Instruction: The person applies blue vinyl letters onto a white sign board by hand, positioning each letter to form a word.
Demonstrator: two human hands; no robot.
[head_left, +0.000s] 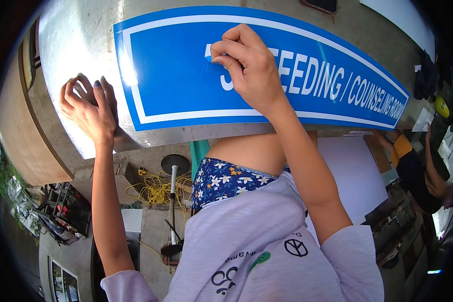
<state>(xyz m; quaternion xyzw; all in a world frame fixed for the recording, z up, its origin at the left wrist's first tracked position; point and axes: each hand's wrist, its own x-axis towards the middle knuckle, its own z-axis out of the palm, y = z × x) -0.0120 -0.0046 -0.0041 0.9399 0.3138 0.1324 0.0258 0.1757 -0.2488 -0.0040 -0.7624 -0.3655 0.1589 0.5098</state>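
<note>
A long blue sign [176,65] with a white border and white lettering lies on a shiny metal surface [75,50]. The readable words include "COUNSELING ROOM". Over the sign's left half, my right hand [251,65] is closed in a pinch, thumb against fingers. A small white and light-blue bit shows beside those fingertips, too small to name. My right hand hides part of the lettering. To the left of the sign, my left hand [88,108] hovers over or rests on the bare metal, fingers curved and apart, holding nothing. Its shadow falls beside it.
Yellow cable [153,189] lies coiled on the floor near a stand with a round black top [175,164]. A large white sheet [345,176] is on the right. Farther right, another person [420,173] reaches toward a white paper [423,121]. A dark device [321,5] sits at the top.
</note>
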